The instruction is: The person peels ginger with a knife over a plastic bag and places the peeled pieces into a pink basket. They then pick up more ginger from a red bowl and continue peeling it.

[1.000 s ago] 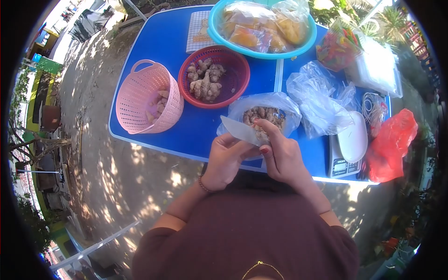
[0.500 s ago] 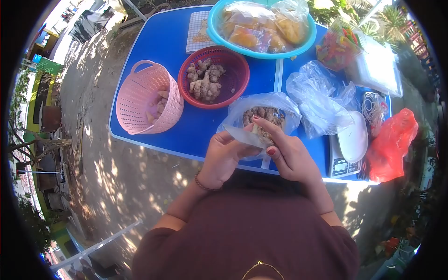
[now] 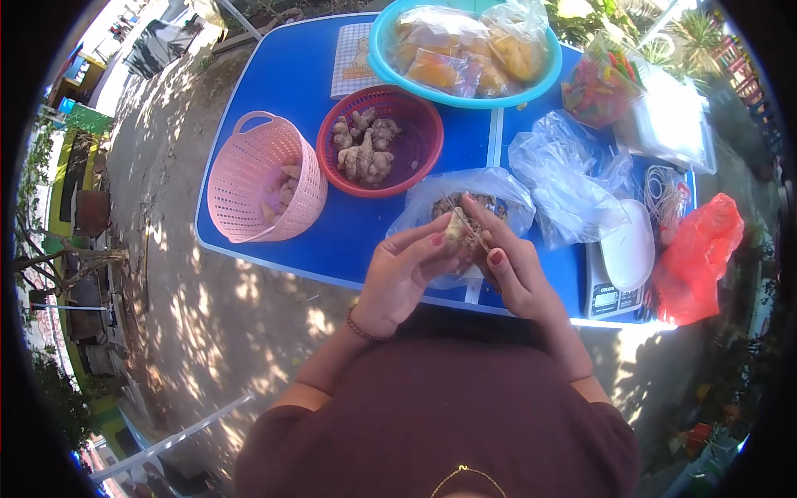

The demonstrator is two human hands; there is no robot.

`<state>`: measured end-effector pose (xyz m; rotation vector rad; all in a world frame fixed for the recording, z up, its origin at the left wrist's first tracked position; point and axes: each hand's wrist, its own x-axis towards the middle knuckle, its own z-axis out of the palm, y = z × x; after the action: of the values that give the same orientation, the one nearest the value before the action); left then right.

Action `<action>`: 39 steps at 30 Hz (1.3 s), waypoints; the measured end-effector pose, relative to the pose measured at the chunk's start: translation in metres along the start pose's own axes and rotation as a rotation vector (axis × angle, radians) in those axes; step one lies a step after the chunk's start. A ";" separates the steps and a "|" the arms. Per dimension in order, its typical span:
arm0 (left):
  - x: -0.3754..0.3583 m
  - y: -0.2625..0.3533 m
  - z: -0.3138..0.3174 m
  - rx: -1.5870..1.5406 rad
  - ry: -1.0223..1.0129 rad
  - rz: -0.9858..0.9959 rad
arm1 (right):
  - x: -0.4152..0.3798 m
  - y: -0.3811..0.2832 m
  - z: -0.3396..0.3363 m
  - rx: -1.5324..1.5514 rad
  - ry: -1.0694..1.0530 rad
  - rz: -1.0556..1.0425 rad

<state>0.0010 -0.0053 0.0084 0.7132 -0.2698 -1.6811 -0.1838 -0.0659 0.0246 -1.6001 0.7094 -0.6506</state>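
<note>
My left hand [image 3: 398, 274] is closed, its thumb and fingers pinching a knobby piece of ginger [image 3: 457, 231] over the table's front edge. Opposite it, my right hand [image 3: 519, 270] is curled in close, fingers bent against the ginger's far side. What lies inside the right hand is hidden. Just beyond both hands, an open clear plastic bag [image 3: 415, 199] lies on the table with brownish scraps in it. To the left, a red basket [image 3: 423, 178] holds several ginger roots [image 3: 365, 153]. A pink basket [image 3: 311, 187] holds a few pale pieces.
The blue table [image 3: 349, 245] also carries a turquoise basin [image 3: 382, 62] of bagged yellow food, crumpled plastic bags [image 3: 573, 191], and a clear container [image 3: 602, 91] of colourful strips. At right are a kitchen scale [image 3: 610, 303] with a white tray and a red plastic bag [image 3: 701, 257].
The flat pale blade-like thing between my hands no longer shows its face. The ginger piece is now more exposed, and my left thumb has moved up onto it.
</note>
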 end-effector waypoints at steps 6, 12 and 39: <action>0.000 -0.005 -0.002 0.029 0.020 0.102 | -0.003 -0.010 0.000 -0.213 -0.038 -0.065; -0.001 -0.009 -0.001 0.142 0.025 0.174 | -0.001 0.000 0.003 -0.218 -0.029 -0.146; -0.004 -0.014 -0.003 0.234 0.084 0.288 | -0.003 0.007 0.016 -0.206 0.045 -0.213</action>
<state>-0.0082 0.0021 0.0002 0.8721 -0.4915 -1.3550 -0.1744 -0.0538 0.0150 -1.8733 0.6610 -0.7910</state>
